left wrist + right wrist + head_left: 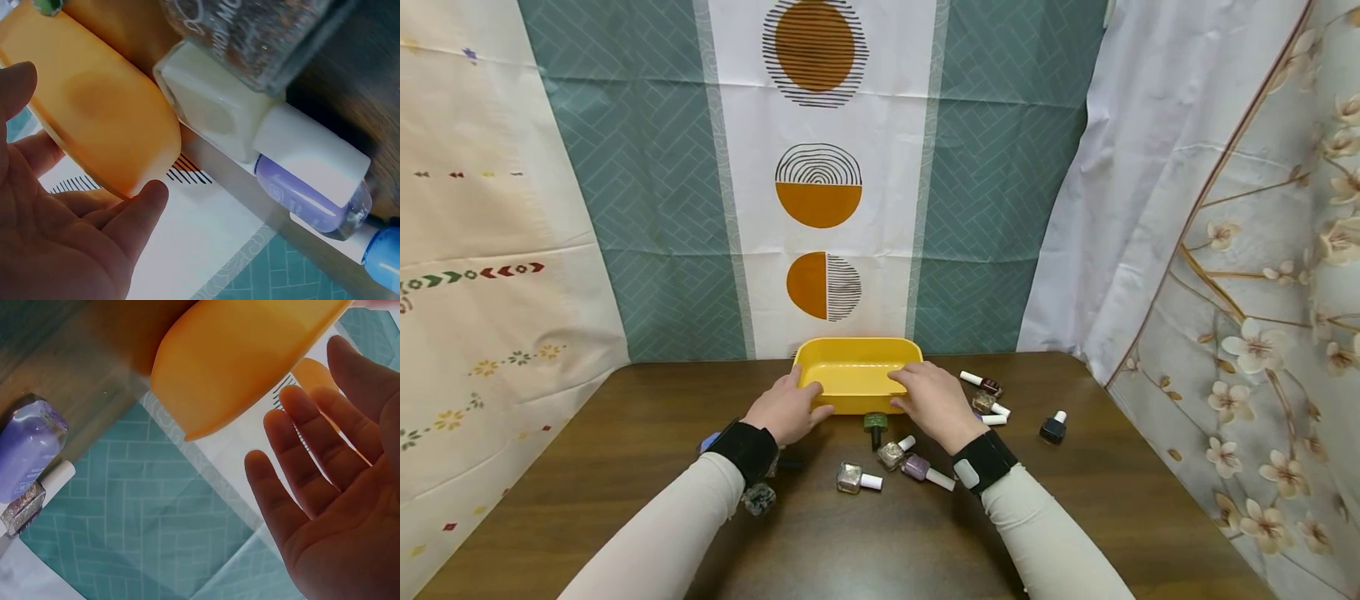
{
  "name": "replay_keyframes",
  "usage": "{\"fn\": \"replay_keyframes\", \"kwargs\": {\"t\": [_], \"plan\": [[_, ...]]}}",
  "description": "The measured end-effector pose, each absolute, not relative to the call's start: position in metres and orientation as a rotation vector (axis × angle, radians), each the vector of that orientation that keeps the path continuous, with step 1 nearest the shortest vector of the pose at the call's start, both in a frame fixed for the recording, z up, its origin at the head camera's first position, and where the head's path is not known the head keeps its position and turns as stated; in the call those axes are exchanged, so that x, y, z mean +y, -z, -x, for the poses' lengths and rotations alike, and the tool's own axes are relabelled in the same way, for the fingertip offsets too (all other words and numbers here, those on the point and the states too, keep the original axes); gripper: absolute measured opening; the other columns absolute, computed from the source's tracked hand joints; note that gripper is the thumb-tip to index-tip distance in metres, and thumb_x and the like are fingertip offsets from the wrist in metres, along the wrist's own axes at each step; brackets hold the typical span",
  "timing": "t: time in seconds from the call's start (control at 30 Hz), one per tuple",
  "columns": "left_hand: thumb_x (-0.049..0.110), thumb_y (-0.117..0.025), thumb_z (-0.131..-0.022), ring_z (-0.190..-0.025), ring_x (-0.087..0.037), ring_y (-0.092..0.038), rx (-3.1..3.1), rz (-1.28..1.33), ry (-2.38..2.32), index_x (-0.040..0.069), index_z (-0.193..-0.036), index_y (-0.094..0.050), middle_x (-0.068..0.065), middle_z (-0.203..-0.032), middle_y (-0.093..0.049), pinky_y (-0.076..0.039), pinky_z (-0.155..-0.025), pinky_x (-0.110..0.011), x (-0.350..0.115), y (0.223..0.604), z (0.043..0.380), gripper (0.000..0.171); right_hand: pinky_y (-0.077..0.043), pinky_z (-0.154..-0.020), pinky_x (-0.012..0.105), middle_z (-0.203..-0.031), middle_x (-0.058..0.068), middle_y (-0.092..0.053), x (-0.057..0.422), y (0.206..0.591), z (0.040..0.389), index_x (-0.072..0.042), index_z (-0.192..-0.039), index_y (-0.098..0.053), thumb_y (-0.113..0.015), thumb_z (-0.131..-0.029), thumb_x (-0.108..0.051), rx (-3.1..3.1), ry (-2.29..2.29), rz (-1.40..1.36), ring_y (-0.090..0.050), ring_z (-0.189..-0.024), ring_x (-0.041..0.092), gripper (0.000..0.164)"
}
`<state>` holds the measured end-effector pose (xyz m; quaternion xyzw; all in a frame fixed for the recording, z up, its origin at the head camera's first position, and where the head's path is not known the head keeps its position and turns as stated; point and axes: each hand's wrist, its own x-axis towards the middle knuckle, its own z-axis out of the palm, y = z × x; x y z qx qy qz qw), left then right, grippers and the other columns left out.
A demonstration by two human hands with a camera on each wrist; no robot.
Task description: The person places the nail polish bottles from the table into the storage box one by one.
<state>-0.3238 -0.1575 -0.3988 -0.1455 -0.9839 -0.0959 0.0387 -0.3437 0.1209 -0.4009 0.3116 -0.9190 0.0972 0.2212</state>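
A yellow tray [857,404] stands at the back of the wooden table, its inside bare in the head view. My left hand [787,410] is at its left end, loosely spread, with fingertips right at the rim and the thumb before the front wall. At the right end my right hand [934,406] reaches over the rim; the right wrist view shows its fingers extended and apart from the tray. Just in front of the tray lies a green nail polish bottle [876,422]. A glittery bottle [892,454] and a purple bottle [917,468] lie by my right hand.
A silvery bottle [850,478] lies nearer the front. Beside my left wrist is a dark glittery bottle [759,498], with others partly hidden. Right of my right hand lie a dark red bottle [991,387] and a gold glitter bottle [983,402]. Farther right is a dark bottle [1053,429].
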Motion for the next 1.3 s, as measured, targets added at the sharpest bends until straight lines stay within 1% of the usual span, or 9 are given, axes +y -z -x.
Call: {"fn": "replay_keyframes", "kwargs": {"t": [0.1, 0.23, 0.33, 0.53, 0.67, 0.93, 1.03, 1.17, 1.3], "plan": [[0.044, -0.068, -0.110, -0.142, -0.051, -0.053, -3.024, 0.442, 0.293, 0.007, -0.133, -0.070, -0.038, -0.164, -0.040, -0.051, -0.112, -0.066, -0.155, 0.398, 0.323, 0.044, -0.061, -0.095, 0.046, -0.115, 0.008, -0.078, 0.120, 0.402, 0.346, -0.008, -0.127, -0.080, -0.090, -0.095, -0.024, -2.531, -0.283, -0.865, -0.073, -0.109, 0.030, 0.037], [0.045, -0.067, -0.110, -0.145, -0.052, -0.050, -3.042, 0.434, 0.297, 0.007, -0.139, -0.069, -0.037, -0.166, -0.038, -0.048, -0.115, -0.066, -0.153, 0.398, 0.324, 0.048, -0.062, -0.094, 0.045, -0.111, 0.006, -0.078, 0.118, 0.404, 0.348, -0.009, -0.122, -0.082, -0.090, -0.095, -0.023, -2.535, -0.272, -0.861, -0.073, -0.107, 0.028, 0.032], [0.047, -0.068, -0.110, -0.143, -0.050, -0.052, -3.043, 0.430, 0.297, 0.007, -0.138, -0.069, -0.036, -0.165, -0.040, -0.048, -0.115, -0.065, -0.153, 0.399, 0.325, 0.048, -0.062, -0.092, 0.044, -0.108, 0.005, -0.078, 0.117, 0.405, 0.350, -0.010, -0.119, -0.083, -0.090, -0.095, -0.022, -2.538, -0.260, -0.856, -0.073, -0.105, 0.027, 0.028], [0.047, -0.070, -0.109, -0.137, -0.049, -0.055, -3.030, 0.417, 0.297, 0.008, -0.132, -0.070, -0.035, -0.163, -0.042, -0.050, -0.113, -0.065, -0.153, 0.401, 0.329, 0.045, -0.062, -0.079, 0.044, -0.093, 0.001, -0.073, 0.116, 0.404, 0.352, -0.013, -0.107, -0.084, -0.089, -0.096, -0.019, -2.549, -0.268, -0.863, -0.072, -0.090, 0.025, 0.013], [0.047, -0.070, -0.108, -0.135, -0.049, -0.057, -3.023, 0.427, 0.289, 0.007, -0.132, -0.070, -0.036, -0.161, -0.043, -0.052, -0.111, -0.064, -0.152, 0.404, 0.330, 0.046, -0.060, -0.073, 0.043, -0.085, -0.003, -0.070, 0.116, 0.406, 0.353, -0.017, -0.100, -0.084, -0.088, -0.097, -0.019, -2.559, -0.256, -0.862, -0.071, -0.083, 0.022, 0.005], [0.048, -0.070, -0.108, -0.127, -0.047, -0.060, -3.005, 0.422, 0.257, 0.006, -0.132, -0.071, -0.035, -0.155, -0.048, -0.055, -0.106, -0.062, -0.150, 0.406, 0.327, 0.048, -0.062, -0.076, 0.041, -0.086, -0.003, -0.073, 0.118, 0.409, 0.354, -0.017, -0.096, -0.084, -0.085, -0.100, -0.020, -2.583, -0.217, -0.833, -0.072, -0.083, 0.020, 0.005], [0.047, -0.070, -0.109, -0.130, -0.048, -0.059, -3.008, 0.423, 0.255, 0.006, -0.133, -0.071, -0.036, -0.157, -0.047, -0.055, -0.106, -0.063, -0.150, 0.405, 0.326, 0.048, -0.062, -0.076, 0.042, -0.087, -0.003, -0.073, 0.118, 0.409, 0.354, -0.017, -0.096, -0.084, -0.084, -0.101, -0.020, -2.582, -0.215, -0.833, -0.072, -0.083, 0.020, 0.006], [0.046, -0.069, -0.109, -0.133, -0.050, -0.058, -3.006, 0.431, 0.253, 0.006, -0.136, -0.070, -0.037, -0.160, -0.044, -0.054, -0.107, -0.063, -0.149, 0.403, 0.323, 0.048, -0.061, -0.076, 0.042, -0.087, -0.002, -0.074, 0.119, 0.411, 0.355, -0.016, -0.099, -0.085, -0.086, -0.099, -0.018, -2.577, -0.230, -0.831, -0.071, -0.082, 0.020, 0.003], [0.047, -0.069, -0.109, -0.132, -0.048, -0.058, -3.010, 0.424, 0.245, 0.007, -0.137, -0.070, -0.037, -0.161, -0.043, -0.055, -0.107, -0.063, -0.148, 0.404, 0.323, 0.049, -0.061, -0.077, 0.042, -0.087, -0.002, -0.074, 0.119, 0.411, 0.356, -0.014, -0.100, -0.085, -0.085, -0.099, -0.018, -2.578, -0.248, -0.827, -0.070, -0.081, 0.021, 0.004]]}}
